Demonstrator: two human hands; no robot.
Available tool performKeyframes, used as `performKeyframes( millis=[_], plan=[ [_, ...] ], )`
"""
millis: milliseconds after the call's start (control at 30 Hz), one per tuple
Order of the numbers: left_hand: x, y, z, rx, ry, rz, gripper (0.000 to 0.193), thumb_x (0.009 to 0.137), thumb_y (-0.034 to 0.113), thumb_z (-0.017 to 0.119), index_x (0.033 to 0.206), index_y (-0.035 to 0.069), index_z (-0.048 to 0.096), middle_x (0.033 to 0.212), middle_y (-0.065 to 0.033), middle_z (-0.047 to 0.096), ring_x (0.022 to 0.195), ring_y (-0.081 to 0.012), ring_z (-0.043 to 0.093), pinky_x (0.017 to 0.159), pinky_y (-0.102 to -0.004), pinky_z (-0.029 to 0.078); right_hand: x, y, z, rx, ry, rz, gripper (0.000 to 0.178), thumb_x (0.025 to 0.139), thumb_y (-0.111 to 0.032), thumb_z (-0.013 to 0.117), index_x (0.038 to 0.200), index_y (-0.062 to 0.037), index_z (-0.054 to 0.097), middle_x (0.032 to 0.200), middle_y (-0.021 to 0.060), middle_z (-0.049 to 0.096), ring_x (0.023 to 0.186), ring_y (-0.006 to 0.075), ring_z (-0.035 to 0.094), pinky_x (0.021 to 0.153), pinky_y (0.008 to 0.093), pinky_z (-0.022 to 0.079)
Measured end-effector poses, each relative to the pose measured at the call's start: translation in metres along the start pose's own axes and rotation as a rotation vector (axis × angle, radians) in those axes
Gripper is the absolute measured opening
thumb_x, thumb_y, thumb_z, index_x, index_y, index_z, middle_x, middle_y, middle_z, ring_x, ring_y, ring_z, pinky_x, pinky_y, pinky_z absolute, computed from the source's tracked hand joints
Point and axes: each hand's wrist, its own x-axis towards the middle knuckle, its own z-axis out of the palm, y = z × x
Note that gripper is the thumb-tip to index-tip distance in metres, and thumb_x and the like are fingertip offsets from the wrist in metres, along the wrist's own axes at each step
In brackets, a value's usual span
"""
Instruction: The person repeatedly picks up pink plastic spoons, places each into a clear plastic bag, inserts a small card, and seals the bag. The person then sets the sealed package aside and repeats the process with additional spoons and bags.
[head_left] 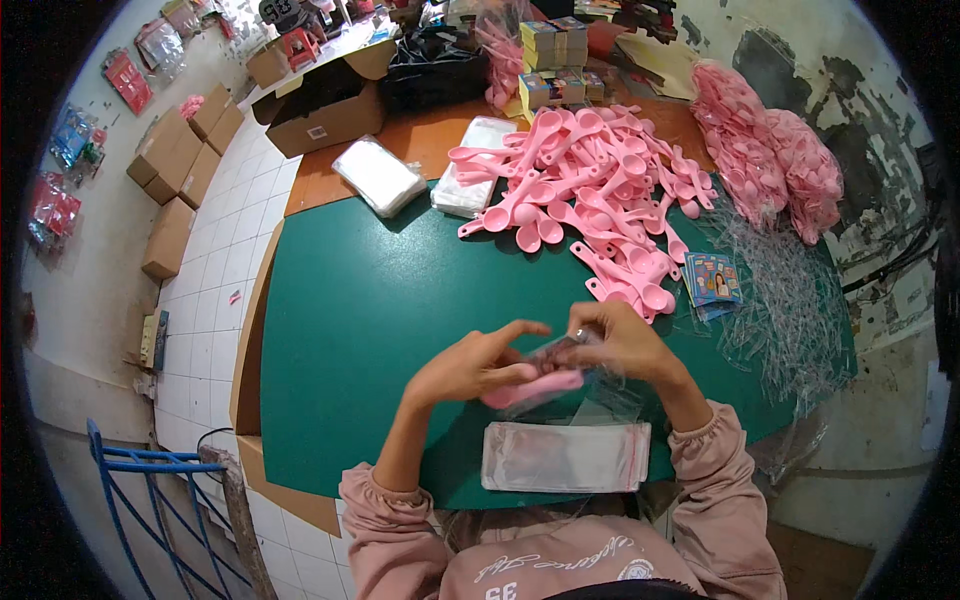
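My left hand [468, 366] is closed around a pink measuring spoon [548, 385], which appears to lie in or against a clear plastic bag. Some of the spoon is covered by the fingers, and motion blurs it. With bent fingers, my right hand [625, 345] pinches the clear plastic bag [556, 352] at its upper right. Just below both hands, near the table's front edge, lies a stack of clear plastic bags [565, 457]. Beyond them spreads a big heap of pink measuring spoons [600, 190]. Small printed cards [712, 278] lie at its right.
Thin clear plastic strips [785, 300] cover the green table's [340, 300] right side. Stacked packs of bags [380, 176] lie at the back, near an opened cardboard box [325, 115]. Bundled cards [553, 65] and bagged pink spoons [760, 150] stand farther back. A blue metal frame [150, 465] is at left.
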Motion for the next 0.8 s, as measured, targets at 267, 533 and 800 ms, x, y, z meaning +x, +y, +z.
performKeyframes(
  millis=[267, 533, 800],
  plan=[
    [-0.017, -0.01, -0.017, -0.273, 0.068, 0.001, 0.044, 0.081, 0.015, 0.062, 0.12, 0.007, 0.043, 0.088, -0.0095, 0.063, 0.075, -0.0115, 0.058, 0.065, -0.0258, 0.047, 0.001, -0.006, -0.012, 0.264, -0.077, 0.144, 0.015, 0.068, -0.006, 0.07, 0.075, -0.0009, 0.057, 0.065, 0.0001, 0.054, 0.059, 0.0057, 0.048, 0.054, 0.0215, 0.041],
    [-0.018, 0.001, 0.017, -0.403, 0.64, -0.127, 0.051, 0.091, 0.023, 0.047, 0.133, 0.009, 0.021, 0.099, -0.0149, 0.058, 0.087, -0.0195, 0.06, 0.075, -0.0297, 0.049, 0.011, -0.013, 0.008, -0.211, 0.388, -0.225, 0.016, 0.073, -0.009, 0.065, 0.083, 0.0012, 0.058, 0.072, 0.0077, 0.058, 0.065, 0.0157, 0.056, 0.06, 0.0282, 0.045],
    [-0.03, -0.001, 0.042, -1.04, 0.395, -0.214, 0.054, 0.096, 0.023, 0.032, 0.138, 0.014, -0.002, 0.112, -0.0221, 0.052, 0.103, -0.0252, 0.055, 0.087, -0.0362, 0.046, 0.007, -0.009, 0.038, -0.621, 0.049, -0.471, 0.03, 0.071, -0.015, 0.065, 0.097, -0.0057, 0.053, 0.096, 0.0112, 0.049, 0.092, 0.0286, 0.05, 0.076, 0.0377, 0.041]
  ],
)
